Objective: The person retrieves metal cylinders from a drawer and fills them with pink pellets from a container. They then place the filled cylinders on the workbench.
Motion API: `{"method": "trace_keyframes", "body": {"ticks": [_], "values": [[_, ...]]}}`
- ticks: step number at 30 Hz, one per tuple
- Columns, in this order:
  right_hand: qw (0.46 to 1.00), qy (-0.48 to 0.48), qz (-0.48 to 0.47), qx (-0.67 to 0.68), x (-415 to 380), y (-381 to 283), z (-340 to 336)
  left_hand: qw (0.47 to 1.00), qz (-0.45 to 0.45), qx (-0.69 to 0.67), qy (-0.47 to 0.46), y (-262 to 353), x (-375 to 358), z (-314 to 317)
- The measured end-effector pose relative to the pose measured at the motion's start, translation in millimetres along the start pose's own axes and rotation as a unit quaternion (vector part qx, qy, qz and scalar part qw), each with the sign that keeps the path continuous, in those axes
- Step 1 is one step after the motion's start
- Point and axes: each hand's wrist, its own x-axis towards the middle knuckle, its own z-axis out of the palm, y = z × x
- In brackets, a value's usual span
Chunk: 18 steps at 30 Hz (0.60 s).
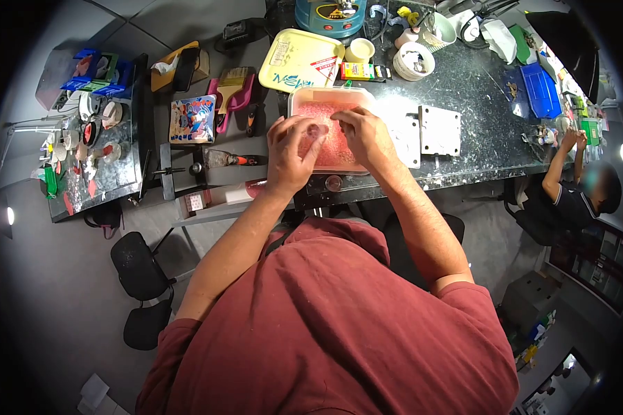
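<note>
My left hand (292,153) is closed around a small, pinkish, translucent piece (316,132), pinched between thumb and fingers. Its exact kind is too small to tell. Close by on the right, my right hand (368,138) has its fingertips pressed together in a pinch; whatever they hold, if anything, cannot be made out. Beneath both hands stands a clear plastic tub (293,104) with pink granules (333,153) in it. My hands hide part of the tub's middle and sides.
White-grey metal plates (440,131) lie right of the tub. Behind it are a yellow lid (294,59), a cream cup (359,50) and a blue machine (330,19). A brush (232,83) and a scraper (232,160) lie left. Another person (580,187) sits far right.
</note>
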Motion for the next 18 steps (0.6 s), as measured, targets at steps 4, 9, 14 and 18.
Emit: {"method": "trace_keyframes", "body": {"ticks": [4, 9, 14, 18], "values": [[0.999, -0.007, -0.031, -0.037, 0, 8, 3, 0.997, -0.062, -0.038, 0.006, 2, -1, -1], [0.999, -0.039, 0.027, -0.009, 5, 0, 1, 0.994, -0.079, -0.067, -0.015, 0, -2, 0], [0.998, -0.046, 0.011, -0.038, 8, 4, 5, 0.995, -0.072, -0.060, -0.015, -1, -2, 0], [0.997, -0.030, 0.020, -0.062, 7, 8, 8, 0.989, -0.109, -0.103, 0.009, 5, 1, -6]]}}
